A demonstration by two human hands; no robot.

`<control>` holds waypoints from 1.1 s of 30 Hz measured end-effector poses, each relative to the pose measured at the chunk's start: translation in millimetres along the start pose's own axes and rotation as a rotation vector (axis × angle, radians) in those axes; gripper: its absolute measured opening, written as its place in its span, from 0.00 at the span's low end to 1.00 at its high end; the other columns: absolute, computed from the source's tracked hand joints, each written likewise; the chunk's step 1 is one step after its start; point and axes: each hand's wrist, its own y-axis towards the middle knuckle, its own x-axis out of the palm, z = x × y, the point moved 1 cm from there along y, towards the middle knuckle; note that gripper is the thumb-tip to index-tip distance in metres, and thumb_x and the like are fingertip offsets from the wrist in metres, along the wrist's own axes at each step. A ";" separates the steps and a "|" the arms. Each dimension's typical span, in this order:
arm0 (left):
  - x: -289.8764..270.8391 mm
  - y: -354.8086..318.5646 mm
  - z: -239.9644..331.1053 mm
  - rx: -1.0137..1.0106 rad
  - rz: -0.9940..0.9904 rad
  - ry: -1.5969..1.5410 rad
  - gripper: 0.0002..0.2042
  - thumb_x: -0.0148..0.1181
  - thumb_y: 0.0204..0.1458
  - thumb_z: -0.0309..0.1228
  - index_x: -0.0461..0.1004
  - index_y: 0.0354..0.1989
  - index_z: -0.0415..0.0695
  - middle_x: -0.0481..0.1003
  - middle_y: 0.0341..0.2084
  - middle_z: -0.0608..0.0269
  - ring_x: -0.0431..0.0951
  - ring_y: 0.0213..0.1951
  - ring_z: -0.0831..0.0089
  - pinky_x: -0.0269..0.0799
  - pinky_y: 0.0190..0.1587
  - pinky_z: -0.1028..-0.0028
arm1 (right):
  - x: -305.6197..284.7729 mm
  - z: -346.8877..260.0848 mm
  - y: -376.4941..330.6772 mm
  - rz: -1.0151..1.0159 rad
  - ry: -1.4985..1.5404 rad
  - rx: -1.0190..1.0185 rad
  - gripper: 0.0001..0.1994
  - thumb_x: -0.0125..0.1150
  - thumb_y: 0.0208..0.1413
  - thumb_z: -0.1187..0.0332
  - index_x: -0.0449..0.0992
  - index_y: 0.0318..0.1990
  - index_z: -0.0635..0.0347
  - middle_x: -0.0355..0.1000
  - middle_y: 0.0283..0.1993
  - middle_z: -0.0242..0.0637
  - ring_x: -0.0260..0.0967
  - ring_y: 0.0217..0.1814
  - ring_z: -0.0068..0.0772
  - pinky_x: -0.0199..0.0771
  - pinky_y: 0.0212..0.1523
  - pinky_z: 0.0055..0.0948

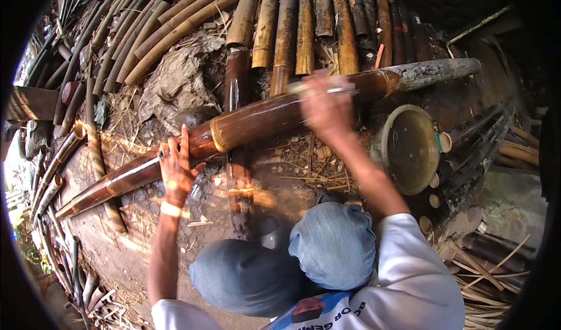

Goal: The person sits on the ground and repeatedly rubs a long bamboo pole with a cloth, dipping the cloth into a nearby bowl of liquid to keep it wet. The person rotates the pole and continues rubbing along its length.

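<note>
A long, wet, dark brown bamboo pole (pixel 263 120) lies slantwise before me, rising from lower left to upper right, its right end pale and mottled. My left hand (pixel 177 165) rests on the pole left of a light-coloured joint, fingers stretched out and thumb apart. Farther right, my right hand (pixel 325 105) is closed over a pale, flat item (pixel 346 89) pressed to the pole's top. Motion smears that hand, so the item's kind is unclear. Beneath the bamboo pole runs a wet, dark support pole (pixel 237 82), pointing away from me.
A round tub (pixel 383 155) of cloudy water stands right of my right forearm. Several cut bamboo poles (pixel 284 32) lie in a row at the far side, with curved-looking ones (pixel 178 38) at far left. Dark poles (pixel 473 137) are stacked at right. Bamboo scraps (pixel 310 160) litter the ground.
</note>
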 end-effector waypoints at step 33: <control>17.0 -0.1 -53.7 0.130 0.238 -0.048 0.60 0.85 0.23 0.52 0.60 0.71 0.46 0.71 0.59 0.56 0.71 0.60 0.57 0.63 0.65 0.54 | 9.6 -4.8 20.0 -0.117 -0.012 0.010 0.19 0.52 0.66 0.55 0.79 0.56 0.53 0.74 0.58 0.50 0.72 0.59 0.50 0.57 0.72 0.56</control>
